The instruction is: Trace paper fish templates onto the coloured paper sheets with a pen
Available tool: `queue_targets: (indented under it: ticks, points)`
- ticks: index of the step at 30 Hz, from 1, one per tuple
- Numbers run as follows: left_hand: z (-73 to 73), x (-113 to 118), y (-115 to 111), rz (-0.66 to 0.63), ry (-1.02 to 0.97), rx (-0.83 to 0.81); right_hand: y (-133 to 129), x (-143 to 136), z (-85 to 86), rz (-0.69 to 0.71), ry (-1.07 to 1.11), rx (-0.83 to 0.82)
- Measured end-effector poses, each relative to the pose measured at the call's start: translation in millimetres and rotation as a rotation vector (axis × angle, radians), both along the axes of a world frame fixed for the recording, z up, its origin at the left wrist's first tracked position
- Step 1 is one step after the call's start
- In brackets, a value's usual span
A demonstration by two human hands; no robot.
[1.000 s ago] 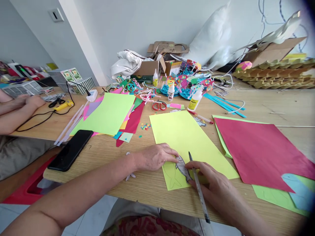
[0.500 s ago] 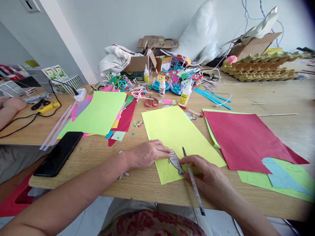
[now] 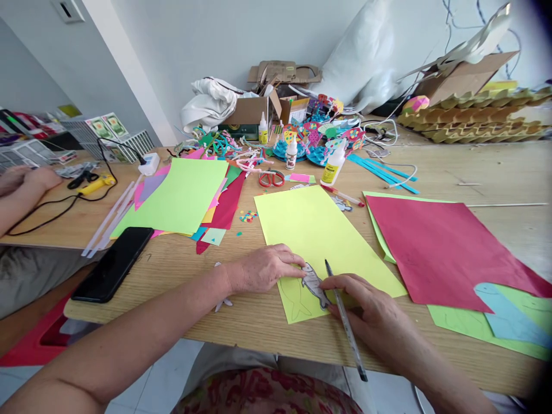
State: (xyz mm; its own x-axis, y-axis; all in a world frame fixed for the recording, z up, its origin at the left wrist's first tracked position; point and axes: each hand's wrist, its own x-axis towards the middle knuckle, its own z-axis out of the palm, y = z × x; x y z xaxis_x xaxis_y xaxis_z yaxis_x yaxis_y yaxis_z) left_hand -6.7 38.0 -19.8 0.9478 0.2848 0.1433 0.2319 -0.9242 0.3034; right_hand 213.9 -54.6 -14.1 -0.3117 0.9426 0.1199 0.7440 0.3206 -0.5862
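Note:
A sheet of yellow paper (image 3: 328,230) lies in front of me, with a grey-and-white fish cutout (image 3: 315,285) flat on it near its lower edge. A pencilled fish outline shows on the sheet left of the cutout. My left hand (image 3: 265,269) is open, its stretched fingertips on the cutout's head end. My right hand (image 3: 366,307) holds a clear ballpoint pen (image 3: 348,330), dark tip pointing up and away, while its fingertips touch the cutout's right side. Partly hidden under my left wrist is another small paper cutout (image 3: 223,305).
A black phone (image 3: 112,264) and stacked coloured paper (image 3: 175,192) lie to the left. Red paper (image 3: 435,247) covers green and blue sheets at right. Red-handled scissors (image 3: 271,179), glue bottles (image 3: 333,165) and egg trays (image 3: 474,118) stand farther back. Another person's hands (image 3: 32,181) show far left.
The whole view has shifted, so things appear slightly farther right. Both hands stay on the fish cutout in nearly the same pose, with the pen still in the right hand.

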Motion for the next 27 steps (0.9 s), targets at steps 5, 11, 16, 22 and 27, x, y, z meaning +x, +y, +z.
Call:
queue_targets:
  ticks: [5, 11, 16, 22, 27]
  points:
    - [2.3, 0.4, 2.6, 0.030, -0.077, -0.161, 0.5, -0.1, -0.1, 0.010, -0.008, -0.003]
    - [10.3, -5.2, 11.4, 0.198, -0.191, -0.446, -0.3, 0.1, -0.2, 0.010, -0.004, -0.018]
    - [11.8, -6.1, 12.8, 0.169, -0.193, -0.445, -0.8, 0.8, -2.6, 0.015, 0.006, -0.023]
    - [15.9, 0.0, 6.4, 0.010, -0.010, -0.197, 0.5, 0.3, -1.2, 0.008, 0.014, -0.029]
    - [17.6, 4.0, 5.6, -0.063, 0.095, -0.022, 0.4, 0.3, -0.7, 0.010, 0.005, -0.018]
